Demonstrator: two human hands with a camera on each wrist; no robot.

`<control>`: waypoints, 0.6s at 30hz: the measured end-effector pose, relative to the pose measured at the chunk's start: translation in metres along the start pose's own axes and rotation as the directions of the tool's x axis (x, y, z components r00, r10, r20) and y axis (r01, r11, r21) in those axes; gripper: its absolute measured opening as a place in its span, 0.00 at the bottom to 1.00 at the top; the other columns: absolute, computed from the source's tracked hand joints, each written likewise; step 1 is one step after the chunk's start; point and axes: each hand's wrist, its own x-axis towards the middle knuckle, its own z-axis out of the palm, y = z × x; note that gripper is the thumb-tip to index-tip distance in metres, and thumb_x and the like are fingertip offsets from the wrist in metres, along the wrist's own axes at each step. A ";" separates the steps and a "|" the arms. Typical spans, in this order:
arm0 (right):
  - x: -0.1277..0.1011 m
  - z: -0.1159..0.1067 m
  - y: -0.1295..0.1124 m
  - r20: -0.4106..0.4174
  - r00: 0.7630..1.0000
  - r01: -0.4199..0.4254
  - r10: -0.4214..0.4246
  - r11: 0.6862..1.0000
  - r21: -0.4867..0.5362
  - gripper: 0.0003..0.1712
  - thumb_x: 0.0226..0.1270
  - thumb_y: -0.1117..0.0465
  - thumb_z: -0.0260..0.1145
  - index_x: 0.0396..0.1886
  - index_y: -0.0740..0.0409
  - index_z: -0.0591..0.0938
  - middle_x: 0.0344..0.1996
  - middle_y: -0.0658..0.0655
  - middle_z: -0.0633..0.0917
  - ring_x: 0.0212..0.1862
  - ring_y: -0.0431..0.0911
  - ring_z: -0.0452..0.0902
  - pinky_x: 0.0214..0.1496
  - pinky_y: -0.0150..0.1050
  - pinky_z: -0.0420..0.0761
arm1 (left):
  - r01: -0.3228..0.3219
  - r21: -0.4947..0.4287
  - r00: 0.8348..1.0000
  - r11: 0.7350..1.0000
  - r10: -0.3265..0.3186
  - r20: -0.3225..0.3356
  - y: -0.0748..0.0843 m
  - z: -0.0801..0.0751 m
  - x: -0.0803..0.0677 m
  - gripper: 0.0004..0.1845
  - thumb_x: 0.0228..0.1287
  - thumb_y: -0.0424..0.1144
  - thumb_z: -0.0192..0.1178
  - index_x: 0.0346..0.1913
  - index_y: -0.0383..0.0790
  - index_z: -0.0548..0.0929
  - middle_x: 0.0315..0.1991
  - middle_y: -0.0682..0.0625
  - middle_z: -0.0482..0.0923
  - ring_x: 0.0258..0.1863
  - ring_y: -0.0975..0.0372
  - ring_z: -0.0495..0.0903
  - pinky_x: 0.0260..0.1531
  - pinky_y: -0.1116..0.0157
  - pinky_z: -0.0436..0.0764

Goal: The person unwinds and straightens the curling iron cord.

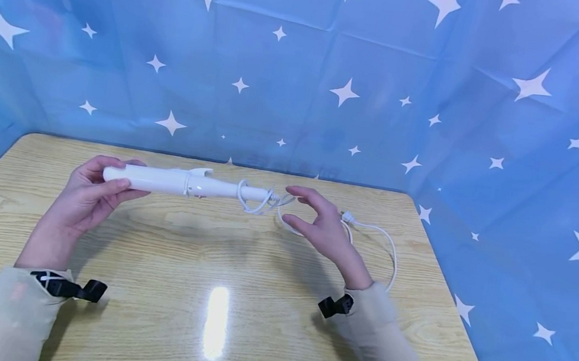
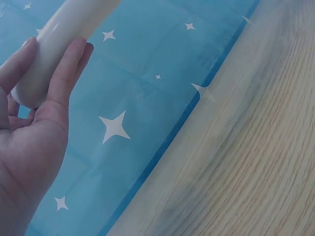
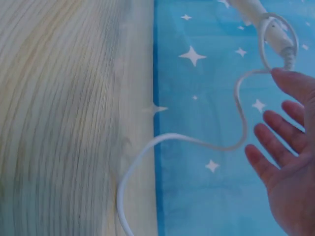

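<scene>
The left hand (image 1: 88, 193) is gripping the barrel end of a white curling iron (image 1: 182, 182), with the thumb lying along the near side and the fingers curling over the far side; the left wrist view is showing the same hold, the rounded tip of the curling iron (image 2: 54, 49) sitting between thumb and fingers of the left hand (image 2: 29, 142). The iron is being held level above the wooden table (image 1: 216, 255), running from the person's left toward the middle, its clamp lever standing up about midway along. At the handle end, the white cord (image 1: 257, 199) is looping loosely around the handle and then trailing away. The right hand (image 1: 319, 222) is hovering just beside that handle end, fingers spread and relaxed, thumb apart, holding nothing; in the right wrist view the right hand (image 3: 288, 167) is showing its fingertips (image 3: 283, 78) very near the cord (image 3: 241, 113), and whether they are touching it cannot be told. Beyond the right hand the cord is curving down over the table to its plug (image 1: 348, 217), lying near the far right edge. A blue star-printed backdrop (image 1: 302, 69) is hanging behind and beside the table, and light sleeves with black wrist straps are covering both forearms.
</scene>
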 end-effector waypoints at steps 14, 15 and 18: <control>0.009 0.014 0.011 0.124 0.992 0.027 -0.020 0.998 -0.055 0.11 0.70 0.68 0.70 0.50 0.64 0.87 0.46 0.58 0.88 0.53 0.53 0.82 0.65 0.51 0.79 | -0.017 0.033 0.999 0.999 0.018 -0.028 0.005 -0.004 -0.005 0.23 0.69 0.09 0.44 0.52 0.29 0.85 0.58 0.33 0.78 0.59 0.47 0.80 0.53 0.47 0.83; 0.008 0.012 0.012 0.122 0.992 0.033 -0.027 0.998 -0.050 0.10 0.70 0.68 0.70 0.49 0.64 0.88 0.45 0.57 0.89 0.50 0.51 0.83 0.62 0.47 0.81 | -0.017 0.016 1.000 1.000 0.018 -0.024 0.005 -0.005 -0.005 0.23 0.69 0.09 0.44 0.53 0.28 0.84 0.58 0.33 0.77 0.59 0.47 0.80 0.54 0.47 0.83; 0.004 0.008 0.014 0.124 0.991 0.050 -0.044 0.998 -0.043 0.09 0.71 0.69 0.69 0.47 0.64 0.89 0.39 0.54 0.88 0.40 0.47 0.82 0.43 0.42 0.83 | -0.023 -0.020 1.000 1.000 0.023 -0.017 0.006 -0.007 -0.007 0.23 0.69 0.09 0.41 0.55 0.26 0.83 0.58 0.32 0.76 0.60 0.46 0.78 0.55 0.46 0.82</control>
